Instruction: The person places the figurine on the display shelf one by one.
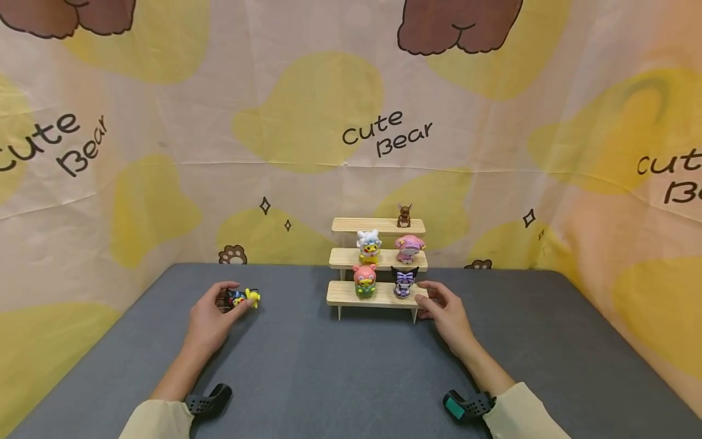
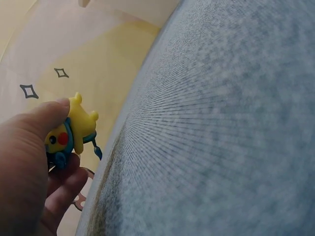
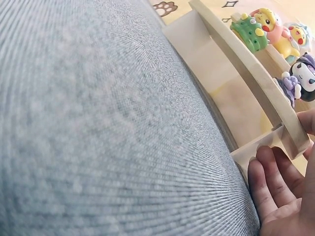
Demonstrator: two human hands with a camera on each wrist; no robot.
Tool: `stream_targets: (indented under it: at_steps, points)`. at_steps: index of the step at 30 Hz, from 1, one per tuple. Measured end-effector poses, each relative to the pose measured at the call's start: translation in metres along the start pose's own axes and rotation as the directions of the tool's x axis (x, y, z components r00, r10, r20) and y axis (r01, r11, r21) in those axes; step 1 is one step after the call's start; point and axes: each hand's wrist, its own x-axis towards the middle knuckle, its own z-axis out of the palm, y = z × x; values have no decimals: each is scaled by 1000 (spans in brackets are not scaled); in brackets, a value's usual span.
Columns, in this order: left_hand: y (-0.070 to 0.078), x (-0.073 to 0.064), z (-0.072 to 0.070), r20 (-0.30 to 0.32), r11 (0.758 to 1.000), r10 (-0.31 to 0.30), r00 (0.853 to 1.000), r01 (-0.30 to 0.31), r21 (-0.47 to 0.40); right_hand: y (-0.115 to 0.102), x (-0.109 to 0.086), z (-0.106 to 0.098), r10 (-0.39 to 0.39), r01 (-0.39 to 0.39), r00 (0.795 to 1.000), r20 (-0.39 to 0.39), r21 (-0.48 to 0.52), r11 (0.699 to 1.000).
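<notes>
My left hand [image 1: 211, 317] pinches a small yellow figurine [image 1: 252, 297] with dark and blue parts, over the left of the table. In the left wrist view the figurine [image 2: 81, 123] has a red cheek and a blue edge round its face; the fingers hide part of it. A three-tier wooden display stand [image 1: 378, 224] stands at the back. My right hand [image 1: 451, 317] grips the right end of its lowest shelf [image 3: 251, 73], thumb at the board and fingers beneath by the leg. That shelf bears a pink-and-green figurine [image 1: 364, 281] and a black-and-purple one [image 1: 403, 283].
On the middle shelf stand a white-hooded yellow figurine [image 1: 369, 245] and a pink one [image 1: 409, 249]. A brown figurine [image 1: 404, 216] sits at the top shelf's right end. Behind the grey table [image 1: 329, 378] hangs a printed cloth [image 1: 307, 110].
</notes>
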Motion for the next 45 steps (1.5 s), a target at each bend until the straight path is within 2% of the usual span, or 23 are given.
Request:
stream_targets:
  at_steps: [4,10,13,16,21,28,31,37,41,45]
  points:
    - [0,-1,-1,-5,1000,20,1000,-20,-5,1,0,1,-7,7,1000,0,3,1000]
    - [1,-1,-2,-103,997,76,992,-74,17,1,0,2,-5,5,1000,0,-4,1000]
    - [0,-2,-1,-118,994,109,987,-106,33,0,0,3,-2,2,1000,0,-11,1000]
    - [0,-3,1,-81,988,147,986,-143,56,-1,0,3,0,0,1000,0,-12,1000]
    - [0,-2,5,35,982,180,983,-182,55,-1,1,1,-2,2,1000,-2,-9,1000]
    - [-1,-1,8,168,969,233,958,-242,38,0,2,-1,0,0,1000,0,-9,1000]
    - [-1,-1,8,186,969,238,953,-247,25,0,2,-1,0,0,1000,0,-8,1000]
    - [-2,-1,9,201,973,222,954,-229,10,0,1,-1,-2,2,1000,-2,-9,1000]
    - [-3,-1,10,194,975,219,956,-223,-1,0,1,-1,-1,1,1000,-3,-11,1000]
    - [-1,-1,7,197,981,190,962,-191,-17,0,0,1,-2,2,1000,3,-6,1000]
